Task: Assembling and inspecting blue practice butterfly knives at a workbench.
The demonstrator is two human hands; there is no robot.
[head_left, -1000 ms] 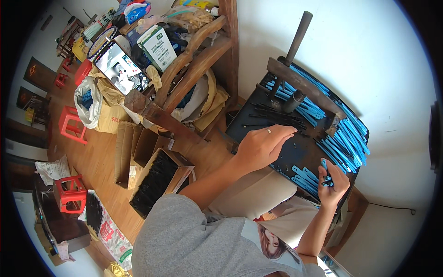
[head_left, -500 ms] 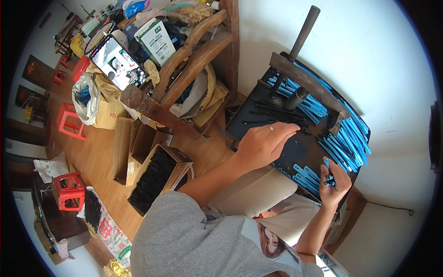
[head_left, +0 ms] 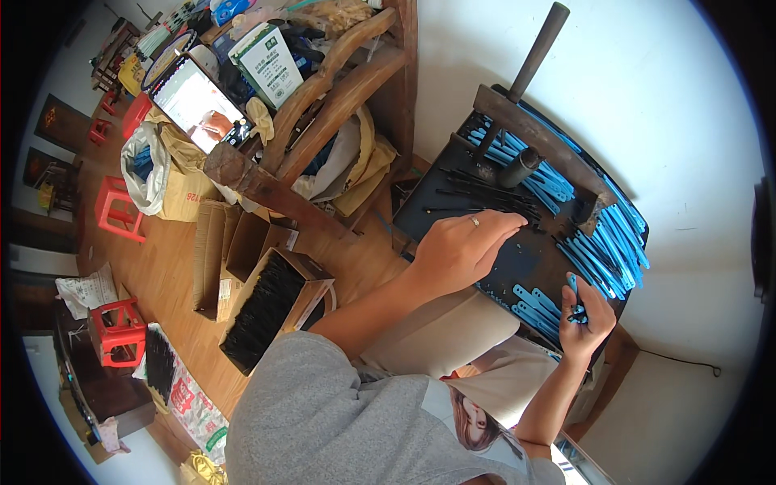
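My left hand (head_left: 462, 252) reaches over the dark work surface, fingers pinched together at the ends of a bunch of thin black sticks (head_left: 483, 194). Whatever lies between those fingertips is hidden. On the right, my right hand (head_left: 590, 319) is closed around a flat blue plastic handle (head_left: 573, 284) with a hole in its upper end. A small black piece shows between its fingers. Just left of that hand lie several blue handles (head_left: 533, 307), side by side. A larger heap of blue handles (head_left: 608, 257) spreads beyond it.
A metal press frame (head_left: 541, 145) with a long bar (head_left: 540, 52) stands over the work surface. Left of me, a cardboard box (head_left: 311, 275) holds black bristly pieces. A wooden chair frame (head_left: 267, 190), a lit phone (head_left: 202, 105) and red stools (head_left: 120, 208) are farther left.
Both hands keep almost the same place and grip. The view has shifted slightly, and the phone's screen picture differs.
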